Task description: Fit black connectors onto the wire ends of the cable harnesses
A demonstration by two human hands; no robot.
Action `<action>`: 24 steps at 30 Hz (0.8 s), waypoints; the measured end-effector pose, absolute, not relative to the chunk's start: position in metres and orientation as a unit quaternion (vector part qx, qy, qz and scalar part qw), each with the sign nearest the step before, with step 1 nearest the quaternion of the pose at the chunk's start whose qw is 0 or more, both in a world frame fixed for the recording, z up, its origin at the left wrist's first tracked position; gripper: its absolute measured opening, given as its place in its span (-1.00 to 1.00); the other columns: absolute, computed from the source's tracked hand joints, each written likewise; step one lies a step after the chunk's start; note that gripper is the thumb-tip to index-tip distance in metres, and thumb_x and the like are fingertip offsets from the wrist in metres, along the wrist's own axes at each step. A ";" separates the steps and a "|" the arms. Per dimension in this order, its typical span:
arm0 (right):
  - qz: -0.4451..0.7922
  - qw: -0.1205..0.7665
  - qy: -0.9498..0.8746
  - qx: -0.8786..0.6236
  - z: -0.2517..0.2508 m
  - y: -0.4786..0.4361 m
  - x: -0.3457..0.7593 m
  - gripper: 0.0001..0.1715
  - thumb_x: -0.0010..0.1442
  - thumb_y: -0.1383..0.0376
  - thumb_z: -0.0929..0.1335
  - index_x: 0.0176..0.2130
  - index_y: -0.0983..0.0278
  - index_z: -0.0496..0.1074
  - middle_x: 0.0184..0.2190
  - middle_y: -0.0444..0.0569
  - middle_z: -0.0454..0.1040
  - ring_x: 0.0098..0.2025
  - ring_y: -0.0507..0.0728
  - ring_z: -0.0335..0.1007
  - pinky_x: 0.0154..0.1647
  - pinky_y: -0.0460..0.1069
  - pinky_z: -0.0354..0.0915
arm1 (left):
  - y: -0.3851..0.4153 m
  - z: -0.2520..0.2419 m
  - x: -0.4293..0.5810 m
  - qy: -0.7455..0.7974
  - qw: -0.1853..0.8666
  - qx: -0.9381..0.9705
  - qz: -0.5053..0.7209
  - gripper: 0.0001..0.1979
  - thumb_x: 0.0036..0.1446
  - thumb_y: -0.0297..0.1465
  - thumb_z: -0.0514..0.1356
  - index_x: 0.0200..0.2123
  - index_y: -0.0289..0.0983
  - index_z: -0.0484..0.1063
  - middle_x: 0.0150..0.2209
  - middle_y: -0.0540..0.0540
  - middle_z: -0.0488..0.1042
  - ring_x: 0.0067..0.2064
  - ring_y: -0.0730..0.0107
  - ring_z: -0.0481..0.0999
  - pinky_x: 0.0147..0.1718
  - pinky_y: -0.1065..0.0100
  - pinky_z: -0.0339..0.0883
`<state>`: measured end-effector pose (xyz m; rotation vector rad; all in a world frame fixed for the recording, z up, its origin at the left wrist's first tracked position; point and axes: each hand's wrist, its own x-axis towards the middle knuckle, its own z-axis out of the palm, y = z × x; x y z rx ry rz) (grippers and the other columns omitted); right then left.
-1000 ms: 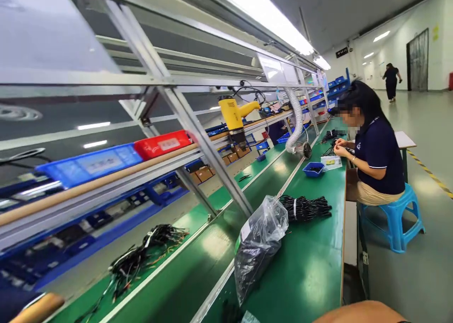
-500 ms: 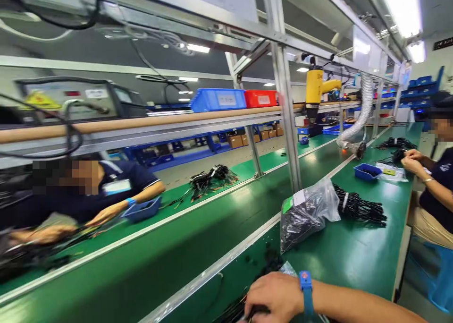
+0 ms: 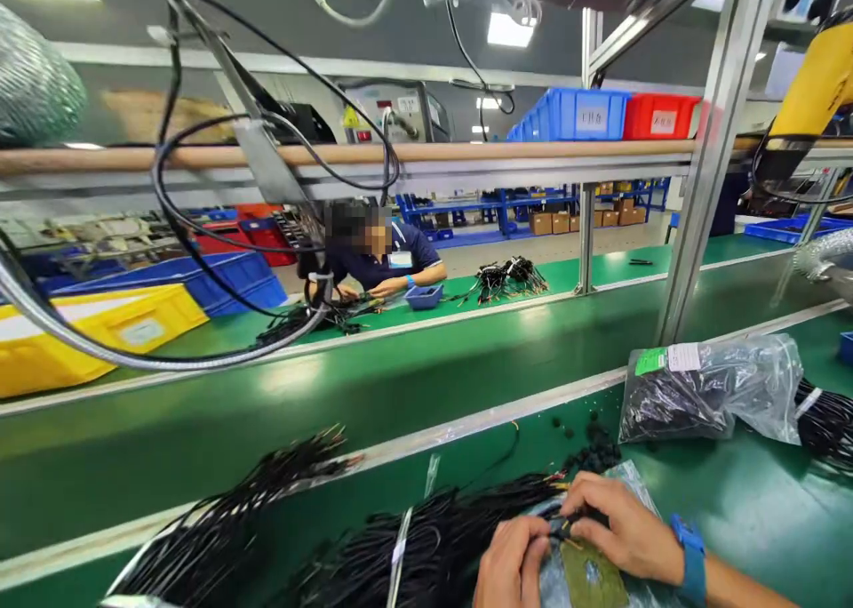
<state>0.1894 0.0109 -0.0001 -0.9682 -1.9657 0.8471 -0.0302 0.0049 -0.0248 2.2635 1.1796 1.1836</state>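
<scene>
My left hand [image 3: 512,556] and my right hand [image 3: 617,521] meet low in the view, fingertips pinched together on a thin black cable [image 3: 558,530] whose end is mostly hidden by the fingers. A blue strap is on my right wrist. Under the hands lies a yellow-green pad [image 3: 593,577] on a clear plastic bag [image 3: 636,484]. Left of my hands is a thick bundle of black cables [image 3: 373,550], bound with a pale tie. Small black pieces [image 3: 596,448] are heaped just beyond my right hand.
Another cable bundle [image 3: 246,510] lies at the left, across the metal rail [image 3: 466,428]. A clear bag of black parts [image 3: 680,404] stands at the right. Beyond the green belt, another person [image 3: 379,266] bends over cables beside a blue tray [image 3: 424,297]. A cable loop [image 3: 160,181] hangs at upper left.
The view has swung left and down, bringing my left hand and the cable bundles into sight. My right hand, mostly cut off before, now shows fully beside the left.
</scene>
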 end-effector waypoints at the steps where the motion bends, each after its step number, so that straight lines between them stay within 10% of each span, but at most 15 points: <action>1: 0.333 0.384 -0.774 -0.378 0.000 0.009 0.189 -0.88 0.30 0.34 0.35 -0.15 0.25 0.48 -0.21 -0.03 0.51 -0.15 0.13 0.43 -0.13 -0.01 0.28 | 0.002 -0.020 -0.029 0.425 0.171 0.791 0.406 -0.81 0.35 -0.40 0.09 -0.30 -0.16 0.47 -0.38 0.00 0.57 -0.34 0.36 0.55 -0.33 0.40 0.41; 13: 0.314 0.346 -0.795 -0.387 0.000 0.001 0.189 -0.71 0.43 0.11 0.31 -0.09 0.24 0.50 -0.25 -0.01 0.54 -0.20 0.13 0.45 -0.17 0.01 0.34 | -0.009 -0.003 -0.021 0.439 0.200 0.791 0.377 -0.84 0.34 -0.46 0.07 -0.28 -0.21 0.42 -0.34 -0.04 0.55 -0.28 0.34 0.50 -0.26 0.33 0.33; 24: 0.150 0.238 -0.880 -0.383 -0.003 -0.004 0.181 -0.83 0.42 0.30 0.25 -0.07 0.25 0.41 -0.20 0.02 0.52 -0.17 0.20 0.42 -0.14 0.05 0.31 | -0.002 -0.034 -0.028 0.422 0.124 0.823 0.359 -0.85 0.35 -0.40 0.04 -0.32 -0.15 0.31 -0.46 0.03 0.47 -0.43 0.35 0.48 -0.38 0.33 0.27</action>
